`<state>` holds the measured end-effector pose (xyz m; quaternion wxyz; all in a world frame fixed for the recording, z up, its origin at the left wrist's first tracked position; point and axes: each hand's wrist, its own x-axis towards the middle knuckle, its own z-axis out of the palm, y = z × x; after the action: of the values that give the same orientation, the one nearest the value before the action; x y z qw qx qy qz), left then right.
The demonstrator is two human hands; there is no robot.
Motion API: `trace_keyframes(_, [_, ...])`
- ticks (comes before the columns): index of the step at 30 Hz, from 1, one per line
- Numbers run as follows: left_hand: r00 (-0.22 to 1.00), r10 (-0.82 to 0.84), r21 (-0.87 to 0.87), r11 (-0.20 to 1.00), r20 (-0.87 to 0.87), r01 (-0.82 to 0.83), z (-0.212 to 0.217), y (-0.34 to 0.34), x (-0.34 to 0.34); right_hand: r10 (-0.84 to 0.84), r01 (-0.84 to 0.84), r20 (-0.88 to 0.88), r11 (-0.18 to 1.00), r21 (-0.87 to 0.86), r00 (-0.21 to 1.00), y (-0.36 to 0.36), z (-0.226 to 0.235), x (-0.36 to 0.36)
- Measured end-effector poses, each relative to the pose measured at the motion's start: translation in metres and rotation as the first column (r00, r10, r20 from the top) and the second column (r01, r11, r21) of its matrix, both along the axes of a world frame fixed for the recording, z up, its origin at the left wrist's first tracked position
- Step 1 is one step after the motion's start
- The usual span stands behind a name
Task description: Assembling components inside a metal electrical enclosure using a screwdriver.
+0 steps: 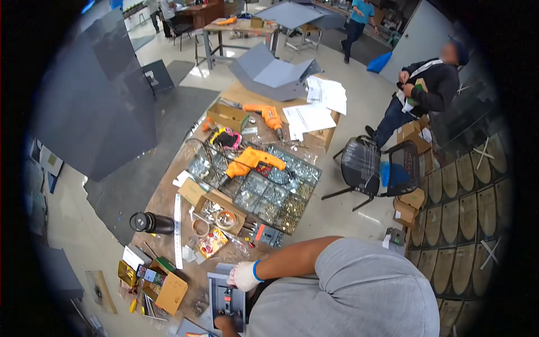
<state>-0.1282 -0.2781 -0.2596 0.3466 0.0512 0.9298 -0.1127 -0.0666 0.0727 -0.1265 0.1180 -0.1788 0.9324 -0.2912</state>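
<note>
Grey metal box (226,295) lies at the near edge of the table (168,196), open face up. One of the hands, gloved in white (245,275), rests closed on its upper right rim; the other (227,324) sits at its lower end, grip unclear. Loose screws and a cardboard box (168,289) crowd just beside it, so a nudge could likely tip something off the edge

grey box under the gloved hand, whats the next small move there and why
Probably steady the grey box with the gloved hand and let the other hand work on the parts inside. The gloved hand already rests on the box's upper edge, the bare one sits low in its open front, and the box lies near the table edge amid loose hardware.
</note>
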Motion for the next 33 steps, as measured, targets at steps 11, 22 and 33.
trace_keyframes(11, [0.916,-0.402,-0.114,0.911,-0.019,0.397,0.073,-0.066,0.028,-0.001,-0.004,0.098,0.999,0.043,0.995,-0.02,0.025,0.007])
trace_keyframes(22, [0.898,0.414,0.532,0.732,0.148,-0.425,0.144,-0.027,0.187,-0.043,0.02,0.156,0.989,0.148,0.987,0.073,0.094,0.092])
trace_keyframes(33, [0.414,0.807,0.656,0.043,0.422,-0.753,0.168,0.117,0.197,0.061,-0.071,0.079,0.99,0.121,0.995,0.19,0.074,0.052])
